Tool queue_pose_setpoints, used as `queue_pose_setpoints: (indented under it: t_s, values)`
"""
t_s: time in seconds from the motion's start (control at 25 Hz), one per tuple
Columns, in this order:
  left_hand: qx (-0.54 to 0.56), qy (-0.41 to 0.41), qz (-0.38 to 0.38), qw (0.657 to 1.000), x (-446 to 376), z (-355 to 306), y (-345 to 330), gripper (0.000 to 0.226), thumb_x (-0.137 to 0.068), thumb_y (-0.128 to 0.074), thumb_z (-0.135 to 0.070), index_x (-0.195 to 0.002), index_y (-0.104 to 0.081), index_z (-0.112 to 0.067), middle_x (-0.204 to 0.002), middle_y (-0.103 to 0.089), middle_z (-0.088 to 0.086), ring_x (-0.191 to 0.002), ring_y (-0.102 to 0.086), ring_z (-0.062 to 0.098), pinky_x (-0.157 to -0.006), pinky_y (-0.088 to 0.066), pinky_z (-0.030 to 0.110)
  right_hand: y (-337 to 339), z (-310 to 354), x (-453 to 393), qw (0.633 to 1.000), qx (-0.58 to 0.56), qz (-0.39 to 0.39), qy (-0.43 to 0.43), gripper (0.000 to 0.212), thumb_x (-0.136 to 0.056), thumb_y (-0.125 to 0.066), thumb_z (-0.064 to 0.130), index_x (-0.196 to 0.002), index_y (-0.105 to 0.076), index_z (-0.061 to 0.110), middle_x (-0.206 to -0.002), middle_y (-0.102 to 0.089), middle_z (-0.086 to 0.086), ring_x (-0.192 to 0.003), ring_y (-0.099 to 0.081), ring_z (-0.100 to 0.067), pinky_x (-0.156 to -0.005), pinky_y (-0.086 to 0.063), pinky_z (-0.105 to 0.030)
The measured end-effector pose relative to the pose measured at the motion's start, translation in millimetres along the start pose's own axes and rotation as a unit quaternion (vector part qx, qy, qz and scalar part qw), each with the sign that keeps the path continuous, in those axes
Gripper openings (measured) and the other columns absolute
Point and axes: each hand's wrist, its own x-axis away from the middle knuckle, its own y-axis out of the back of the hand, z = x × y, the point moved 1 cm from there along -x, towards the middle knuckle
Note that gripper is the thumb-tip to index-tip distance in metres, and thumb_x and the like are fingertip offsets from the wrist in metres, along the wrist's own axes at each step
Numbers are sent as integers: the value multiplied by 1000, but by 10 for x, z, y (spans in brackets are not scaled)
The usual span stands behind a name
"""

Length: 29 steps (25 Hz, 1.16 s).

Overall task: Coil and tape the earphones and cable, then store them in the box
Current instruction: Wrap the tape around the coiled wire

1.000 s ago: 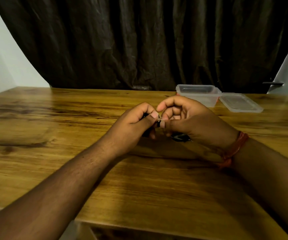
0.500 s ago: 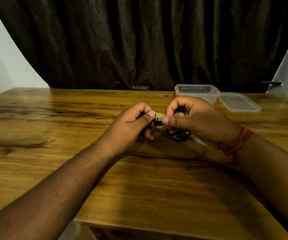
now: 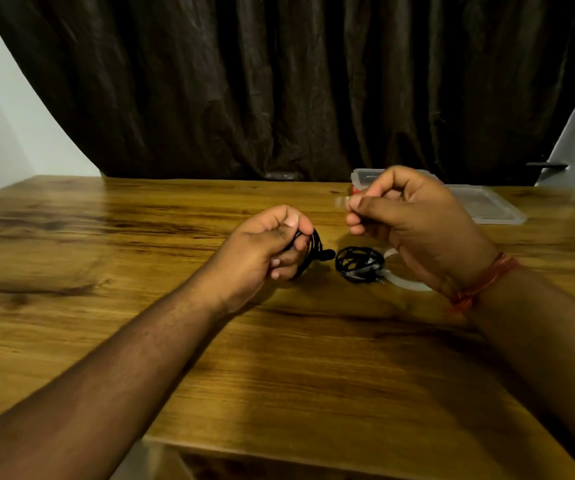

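My left hand (image 3: pixel 272 244) grips a coil of black earphone wire (image 3: pixel 313 249) just above the wooden table (image 3: pixel 279 358). My right hand (image 3: pixel 414 220) is raised to the right of it and pinches a small strip of clear tape (image 3: pixel 342 201) between thumb and forefinger. A second black coiled cable (image 3: pixel 358 264) with a jack plug lies on the table between my hands. A clear tape roll (image 3: pixel 407 284) lies partly hidden under my right wrist. The clear plastic box (image 3: pixel 360 174) stands behind my right hand, mostly hidden.
The box's clear lid (image 3: pixel 487 206) lies flat on the table at the far right. A dark curtain (image 3: pixel 279 84) hangs behind the table. The table's near edge runs along the bottom of the view.
My hands have separated. The right hand lifted up and to the right with the tape strip; the left hand stayed holding the coil. The second coil on the table is now uncovered.
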Motion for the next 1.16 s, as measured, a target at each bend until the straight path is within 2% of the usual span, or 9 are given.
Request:
queue_pose_setpoints:
  t_s: [0.16, 0.32, 0.44, 0.56, 0.64, 0.76, 0.84, 1.0, 1.16]
  values:
    - [39, 23, 0, 999, 2, -11, -33, 18, -101, -36, -4, -104, -52, -11, -66, -48, 0, -45, -26, 4, -44, -17, 20, -8, -55, 2, 985, 149, -37, 85, 11, -87, -66, -2, -90, -55, -1, -77, -66, -18, -71, -69, -21, -72, -61, -41]
    - [92, 55, -19, 994, -1, 10, -33, 14, -100, -34, -2, -104, -45, -11, -68, -50, 5, -45, -29, 6, -43, -23, 19, -63, -133, 36, 958, 242, -25, 154, 10, -87, -66, 6, -91, -63, 15, -77, -65, -4, -73, -70, -18, -73, -60, -44]
    - [96, 67, -24, 993, 0, 28, -32, 14, -101, -34, -3, -99, -47, -9, -68, -52, 5, -46, -30, 6, -43, -26, 19, -121, -145, 81, 921, 323, -19, 216, 10, -86, -64, 7, -93, -67, 13, -77, -63, 2, -73, -65, -12, -69, -57, -32]
    - [91, 73, -28, 993, 0, 30, -28, 15, -101, -34, -4, -98, -49, -7, -69, -54, 5, -47, -32, 6, -43, -28, 18, -169, -104, 111, 886, 382, -26, 261, 11, -86, -65, 6, -94, -68, 12, -82, -64, 1, -75, -60, -8, -65, -50, -19]
    - [98, 68, -27, 992, 0, 24, -33, 16, -101, -34, -3, -97, -49, -6, -70, -55, 6, -47, -33, 6, -43, -29, 18, -169, -97, 116, 873, 402, -28, 274, 10, -86, -65, 5, -93, -67, 12, -82, -62, 2, -74, -58, -6, -64, -45, -11]
    - [108, 60, -25, 992, -3, 17, -44, 14, -100, -34, -1, -98, -48, -6, -72, -56, 7, -47, -34, 6, -45, -29, 19, -164, -112, 111, 866, 413, -27, 280, 11, -85, -65, 4, -92, -67, 12, -82, -61, 3, -74, -56, -6, -64, -42, -9]
    - [101, 55, -27, 993, -5, 22, -50, 14, -99, -35, 0, -99, -47, -7, -72, -56, 7, -47, -34, 6, -45, -29, 19, -167, -119, 108, 859, 420, -25, 293, 11, -85, -65, 4, -93, -67, 11, -84, -61, 3, -76, -56, -6, -67, -45, -12]
    - [70, 47, -28, 996, -22, 41, -57, 16, -98, -36, 4, -102, -42, -10, -70, -59, 5, -45, -33, 6, -43, -27, 19, -187, -129, 117, 836, 440, 1, 326, 11, -88, -62, 4, -98, -64, 9, -89, -64, 0, -82, -60, -14, -72, -52, -35]
    - [51, 46, -33, 997, -26, 44, -65, 20, -97, -35, 5, -104, -39, -13, -67, -60, 3, -46, -31, 7, -45, -25, 21, -181, -137, 109, 811, 474, 21, 342, 11, -90, -59, 7, -100, -62, 9, -90, -64, -3, -82, -62, -19, -70, -52, -41]
